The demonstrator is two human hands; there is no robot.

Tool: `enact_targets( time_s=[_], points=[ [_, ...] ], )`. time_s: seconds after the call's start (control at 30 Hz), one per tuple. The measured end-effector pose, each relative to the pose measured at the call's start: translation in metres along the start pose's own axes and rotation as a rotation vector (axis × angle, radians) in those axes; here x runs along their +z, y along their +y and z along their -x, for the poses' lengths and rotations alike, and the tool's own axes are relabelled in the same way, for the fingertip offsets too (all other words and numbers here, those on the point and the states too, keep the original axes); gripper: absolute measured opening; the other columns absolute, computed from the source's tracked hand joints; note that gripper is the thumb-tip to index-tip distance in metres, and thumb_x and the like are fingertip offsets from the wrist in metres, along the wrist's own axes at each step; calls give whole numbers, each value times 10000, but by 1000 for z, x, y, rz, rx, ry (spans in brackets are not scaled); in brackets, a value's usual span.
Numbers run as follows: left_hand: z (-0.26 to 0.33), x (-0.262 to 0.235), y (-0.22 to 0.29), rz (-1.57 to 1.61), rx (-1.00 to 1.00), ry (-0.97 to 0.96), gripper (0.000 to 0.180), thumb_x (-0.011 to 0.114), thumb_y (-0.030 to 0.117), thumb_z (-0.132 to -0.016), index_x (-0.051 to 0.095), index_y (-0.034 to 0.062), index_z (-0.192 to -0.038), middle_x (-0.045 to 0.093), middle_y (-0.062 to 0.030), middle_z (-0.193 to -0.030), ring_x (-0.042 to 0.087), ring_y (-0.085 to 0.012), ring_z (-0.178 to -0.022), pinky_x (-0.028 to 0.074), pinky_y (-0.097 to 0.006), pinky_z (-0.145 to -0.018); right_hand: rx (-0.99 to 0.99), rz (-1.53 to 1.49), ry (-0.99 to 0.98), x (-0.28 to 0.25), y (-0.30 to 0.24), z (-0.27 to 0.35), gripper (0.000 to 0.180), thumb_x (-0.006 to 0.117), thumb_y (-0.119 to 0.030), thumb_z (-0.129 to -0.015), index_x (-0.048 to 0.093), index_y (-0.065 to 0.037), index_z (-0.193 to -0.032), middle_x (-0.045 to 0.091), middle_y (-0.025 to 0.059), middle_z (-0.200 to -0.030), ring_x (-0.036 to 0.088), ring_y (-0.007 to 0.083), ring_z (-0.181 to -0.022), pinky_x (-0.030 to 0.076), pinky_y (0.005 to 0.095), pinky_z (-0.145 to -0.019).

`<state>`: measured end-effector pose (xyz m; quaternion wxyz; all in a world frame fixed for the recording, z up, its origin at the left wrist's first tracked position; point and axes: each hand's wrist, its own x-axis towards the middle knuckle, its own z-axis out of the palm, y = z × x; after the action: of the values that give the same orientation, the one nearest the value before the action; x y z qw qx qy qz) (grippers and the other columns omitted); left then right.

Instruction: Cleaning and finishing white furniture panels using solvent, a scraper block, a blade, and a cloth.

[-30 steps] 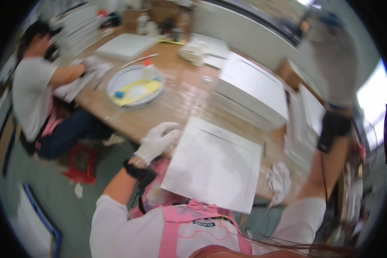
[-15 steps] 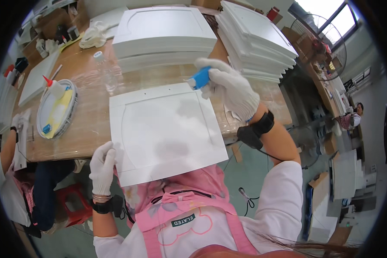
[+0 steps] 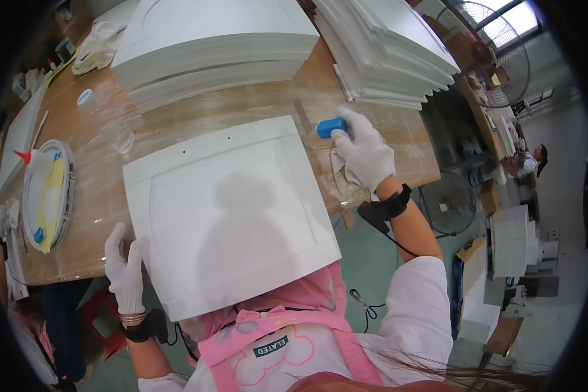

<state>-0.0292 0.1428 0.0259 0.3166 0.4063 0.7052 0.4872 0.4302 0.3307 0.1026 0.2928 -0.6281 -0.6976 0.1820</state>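
Observation:
A white panel [image 3: 235, 163] with a raised curved border and two small dark holes lies before me, its near edge reaching over the table's front. Gloved in white, my left hand [image 3: 124, 271] stands at the panel's left edge, thumb and fingers apart, holding nothing; whether it touches the edge I cannot tell. Past the panel's right side, my right hand [image 3: 367, 153], also gloved, pinches a small blue block [image 3: 331, 128] above the table. Under that hand lies a crumpled whitish cloth [image 3: 343, 168]. A thin grey strip [image 3: 302, 116] rests nearby.
Stacks of white panels [image 3: 222, 59] and more panels [image 3: 398, 52] stand at the back. On the left are a clear bottle [image 3: 121, 137] and a round lid [image 3: 69, 209] bearing a red-tipped white bottle [image 3: 40, 163]. Another person's gloved hand [image 3: 6, 219] is at far left. A fan [image 3: 490, 55] stands right.
My right hand has moved off the panel's far right corner to the table beside it, still with the blue block. My left hand's fingers have spread. The view has shifted.

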Motion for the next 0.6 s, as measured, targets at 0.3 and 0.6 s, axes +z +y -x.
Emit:
enact_targets(
  time_s=[0.3,0.6],
  points=[
    [-8,24,5,-903,372,-120,640,641,37,-810,491,34,-1431,420,-247,-1511,337,-421,-1438,257,-471,-1193,323,-1167,-172,49,42,-22,353,513,-160,-1005,568,48,-1284,641,95,-1015,604,171,-849,525,291,-751],
    [-4,17,5,-744,298,-151,631,584,-49,-779,524,15,-1403,417,-243,-1511,344,-400,-1441,255,-457,-1193,346,-1083,-269,40,53,-14,388,501,-126,-993,524,59,-1334,661,165,-1118,645,243,-986,528,344,-861]
  ],
)
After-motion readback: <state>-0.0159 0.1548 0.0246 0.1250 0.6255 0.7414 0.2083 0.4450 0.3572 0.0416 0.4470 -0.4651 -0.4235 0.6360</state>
